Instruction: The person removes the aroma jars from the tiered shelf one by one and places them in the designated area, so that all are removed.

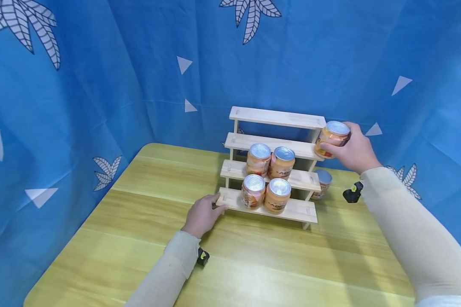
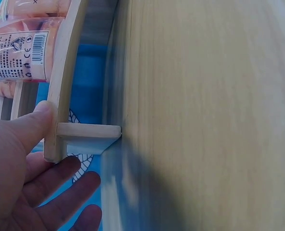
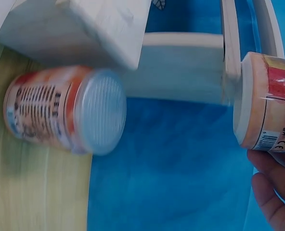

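Note:
A pale wooden tiered shelf (image 1: 276, 116) with step-like boards stands on the table. My left hand (image 1: 202, 214) pinches the left end of its lowest board, thumb on top and index finger underneath in the left wrist view. My right hand (image 1: 355, 147) grips an orange can (image 1: 332, 138) with a silver lid, at the right end of the second board from the top; whether it touches the board I cannot tell. Two cans (image 1: 259, 160) stand side by side on the third board, and two more (image 1: 277, 196) on the lowest. Another can (image 3: 46, 110) stands on the table, right of the shelf.
The yellow wood-grain table (image 1: 146, 247) stretches in front and to the left of the shelf. Blue cloth (image 1: 169, 76) with leaf and triangle prints hangs behind and at both sides. A small black device (image 1: 353, 192) sits at each wrist.

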`<action>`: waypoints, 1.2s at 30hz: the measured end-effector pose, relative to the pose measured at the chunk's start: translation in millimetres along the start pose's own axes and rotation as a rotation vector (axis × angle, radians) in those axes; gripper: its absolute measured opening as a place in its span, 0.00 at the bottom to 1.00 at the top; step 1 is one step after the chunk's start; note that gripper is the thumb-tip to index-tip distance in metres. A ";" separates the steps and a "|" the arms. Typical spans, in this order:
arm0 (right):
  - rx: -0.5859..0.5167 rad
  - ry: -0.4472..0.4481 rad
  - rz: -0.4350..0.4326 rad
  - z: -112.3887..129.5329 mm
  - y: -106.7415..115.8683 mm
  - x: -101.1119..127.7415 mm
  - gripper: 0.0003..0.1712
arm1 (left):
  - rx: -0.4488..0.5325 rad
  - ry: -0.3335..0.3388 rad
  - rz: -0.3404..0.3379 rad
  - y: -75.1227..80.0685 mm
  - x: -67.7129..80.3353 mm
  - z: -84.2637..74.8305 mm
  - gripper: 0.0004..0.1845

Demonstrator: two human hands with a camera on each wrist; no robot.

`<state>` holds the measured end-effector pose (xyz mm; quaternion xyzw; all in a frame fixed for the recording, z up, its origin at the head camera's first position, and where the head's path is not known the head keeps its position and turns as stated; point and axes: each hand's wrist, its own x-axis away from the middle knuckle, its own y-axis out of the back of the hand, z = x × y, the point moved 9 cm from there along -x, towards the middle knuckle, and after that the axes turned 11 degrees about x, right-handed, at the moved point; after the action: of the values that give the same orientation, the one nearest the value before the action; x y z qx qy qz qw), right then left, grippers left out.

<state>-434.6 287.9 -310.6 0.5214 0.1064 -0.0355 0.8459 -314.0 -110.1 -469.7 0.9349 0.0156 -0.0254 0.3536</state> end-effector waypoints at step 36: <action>0.030 -0.093 0.003 -66.5 -5.6 24.7 0.63 | -0.002 -0.043 -0.020 -0.2 -0.4 -1.1 0.34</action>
<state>-421.0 345.8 -349.7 0.5319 0.0655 -0.0599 0.8421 -314.4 -109.2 -468.9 0.9336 0.0174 -0.0488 0.3545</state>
